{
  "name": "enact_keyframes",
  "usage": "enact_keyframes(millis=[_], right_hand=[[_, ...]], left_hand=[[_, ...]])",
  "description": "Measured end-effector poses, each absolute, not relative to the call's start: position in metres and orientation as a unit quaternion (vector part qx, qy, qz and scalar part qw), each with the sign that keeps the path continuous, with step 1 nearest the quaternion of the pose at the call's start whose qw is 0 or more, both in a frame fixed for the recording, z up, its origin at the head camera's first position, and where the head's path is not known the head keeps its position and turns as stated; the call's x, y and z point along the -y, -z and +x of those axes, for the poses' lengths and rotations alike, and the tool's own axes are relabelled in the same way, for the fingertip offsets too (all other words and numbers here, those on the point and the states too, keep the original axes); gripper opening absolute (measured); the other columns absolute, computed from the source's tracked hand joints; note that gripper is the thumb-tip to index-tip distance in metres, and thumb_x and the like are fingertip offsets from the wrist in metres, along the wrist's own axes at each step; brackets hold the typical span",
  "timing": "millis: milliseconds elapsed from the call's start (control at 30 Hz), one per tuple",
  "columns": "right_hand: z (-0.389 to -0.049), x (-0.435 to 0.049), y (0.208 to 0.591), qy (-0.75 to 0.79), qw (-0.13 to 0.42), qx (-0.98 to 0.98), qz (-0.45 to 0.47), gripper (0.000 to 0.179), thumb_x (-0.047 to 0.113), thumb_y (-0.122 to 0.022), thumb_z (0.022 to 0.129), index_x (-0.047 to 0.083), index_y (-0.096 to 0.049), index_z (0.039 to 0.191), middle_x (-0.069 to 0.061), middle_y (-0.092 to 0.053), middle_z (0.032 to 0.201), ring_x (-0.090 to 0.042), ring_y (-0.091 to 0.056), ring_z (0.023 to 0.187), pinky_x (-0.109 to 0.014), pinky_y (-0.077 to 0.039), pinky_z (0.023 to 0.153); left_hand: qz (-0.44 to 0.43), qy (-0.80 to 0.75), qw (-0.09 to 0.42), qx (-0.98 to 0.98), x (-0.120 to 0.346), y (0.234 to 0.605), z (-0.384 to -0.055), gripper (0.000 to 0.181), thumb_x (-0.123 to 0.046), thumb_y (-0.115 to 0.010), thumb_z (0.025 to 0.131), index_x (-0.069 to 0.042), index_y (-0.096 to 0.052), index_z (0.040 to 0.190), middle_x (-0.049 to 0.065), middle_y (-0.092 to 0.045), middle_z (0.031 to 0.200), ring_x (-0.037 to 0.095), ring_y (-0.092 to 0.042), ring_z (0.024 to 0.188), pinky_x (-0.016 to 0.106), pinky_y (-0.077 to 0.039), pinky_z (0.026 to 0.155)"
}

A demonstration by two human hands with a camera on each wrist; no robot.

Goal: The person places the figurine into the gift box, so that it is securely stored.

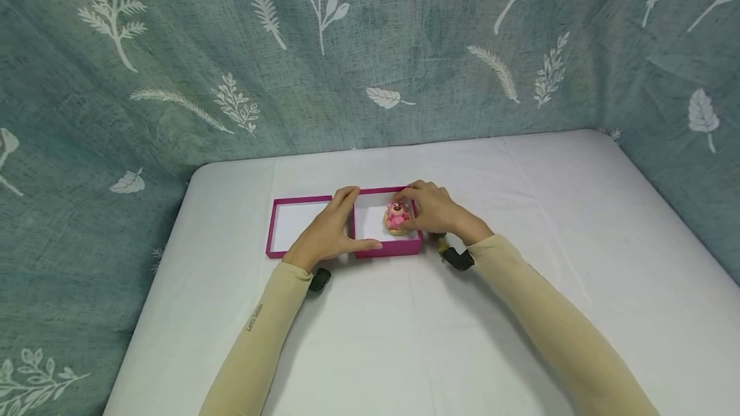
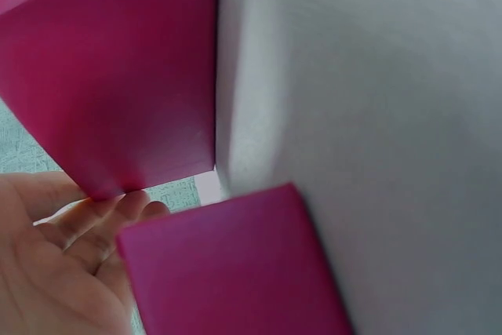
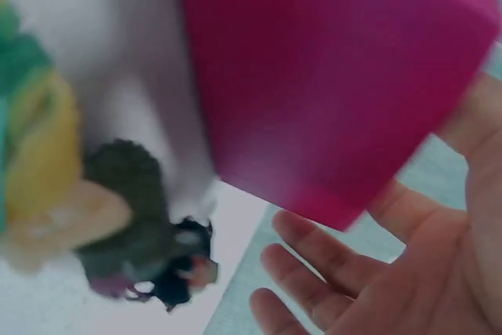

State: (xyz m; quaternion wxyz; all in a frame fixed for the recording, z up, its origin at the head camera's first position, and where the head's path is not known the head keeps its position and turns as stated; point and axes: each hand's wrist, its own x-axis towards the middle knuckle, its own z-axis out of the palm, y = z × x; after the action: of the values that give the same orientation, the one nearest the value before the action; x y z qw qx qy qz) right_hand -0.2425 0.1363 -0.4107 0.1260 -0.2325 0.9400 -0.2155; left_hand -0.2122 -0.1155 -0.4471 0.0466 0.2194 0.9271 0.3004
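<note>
A magenta-edged box [image 1: 387, 248] with a white inside lies open on the table. A small pink bear-like figurine [image 1: 397, 216] is inside it, toward the right wall. My right hand [image 1: 436, 209] reaches over that wall, thumb and index finger pinching the figurine at its lower right and top. The other right fingers [image 3: 314, 249] extend past the box's far corner. My left hand [image 1: 326, 226] grips the box across its left end, thumb along the near side and fingertips at the far corner. In the right wrist view the box wall hides the figurine.
To the left lies a shallow magenta-rimmed lid [image 1: 283, 200], white inside, partly behind my left hand. Right of the box, under my right wrist, are more figurines: a yellow-green one [image 3: 43, 131], a dark grey one [image 3: 129, 202] and a black-topped one [image 3: 184, 268].
</note>
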Motion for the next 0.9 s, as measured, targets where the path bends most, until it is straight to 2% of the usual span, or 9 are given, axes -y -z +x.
enact_keyframes(millis=[200,367,533,667,900], right_hand=[[-0.228,-0.159,0.399,0.276,0.074,-0.926,-0.246,0.058,0.028,-0.075,0.087,0.009,-0.055,0.138,-0.021,-0.041,0.147,-0.042,-0.035,0.136,-0.063,-0.023,0.108],[-0.217,-0.188,0.398,0.301,0.058,-0.920,-0.243,0.056,0.024,-0.074,0.089,0.008,-0.053,0.138,-0.022,-0.038,0.149,-0.043,-0.030,0.139,-0.065,-0.018,0.111],[-0.212,-0.217,0.406,0.319,0.046,-0.913,-0.252,0.056,0.022,-0.074,0.088,0.007,-0.053,0.138,-0.022,-0.037,0.149,-0.044,-0.031,0.139,-0.066,-0.024,0.110],[-0.211,-0.236,0.412,0.327,0.057,-0.907,-0.261,0.060,0.024,-0.075,0.088,0.007,-0.051,0.140,-0.020,-0.038,0.148,-0.042,-0.032,0.139,-0.063,-0.031,0.108],[-0.212,-0.259,0.412,0.312,0.109,-0.917,-0.222,0.072,0.033,-0.077,0.085,0.008,-0.045,0.145,-0.020,-0.042,0.141,-0.040,-0.040,0.131,-0.062,-0.037,0.102]], left_hand=[[0.221,-0.309,0.050,-0.924,0.115,0.446,-0.213,0.123,-0.083,-0.066,0.065,-0.018,-0.018,0.158,-0.002,-0.021,0.159,0.022,-0.042,0.138,0.046,-0.042,0.109],[0.220,-0.312,0.053,-0.923,0.117,0.446,-0.213,0.122,-0.081,-0.067,0.065,-0.018,-0.018,0.158,-0.002,-0.021,0.159,0.021,-0.040,0.139,0.044,-0.041,0.111],[0.221,-0.311,0.051,-0.923,0.117,0.446,-0.212,0.122,-0.080,-0.068,0.066,-0.016,-0.019,0.158,-0.002,-0.022,0.159,0.022,-0.041,0.138,0.044,-0.041,0.110],[0.220,-0.313,0.049,-0.923,0.117,0.447,-0.212,0.122,-0.080,-0.068,0.066,-0.014,-0.020,0.157,-0.002,-0.021,0.159,0.022,-0.042,0.138,0.045,-0.042,0.109],[0.214,-0.313,0.053,-0.924,0.117,0.448,-0.212,0.122,-0.082,-0.066,0.065,-0.020,-0.017,0.158,-0.004,-0.021,0.159,0.020,-0.040,0.139,0.045,-0.041,0.110]])
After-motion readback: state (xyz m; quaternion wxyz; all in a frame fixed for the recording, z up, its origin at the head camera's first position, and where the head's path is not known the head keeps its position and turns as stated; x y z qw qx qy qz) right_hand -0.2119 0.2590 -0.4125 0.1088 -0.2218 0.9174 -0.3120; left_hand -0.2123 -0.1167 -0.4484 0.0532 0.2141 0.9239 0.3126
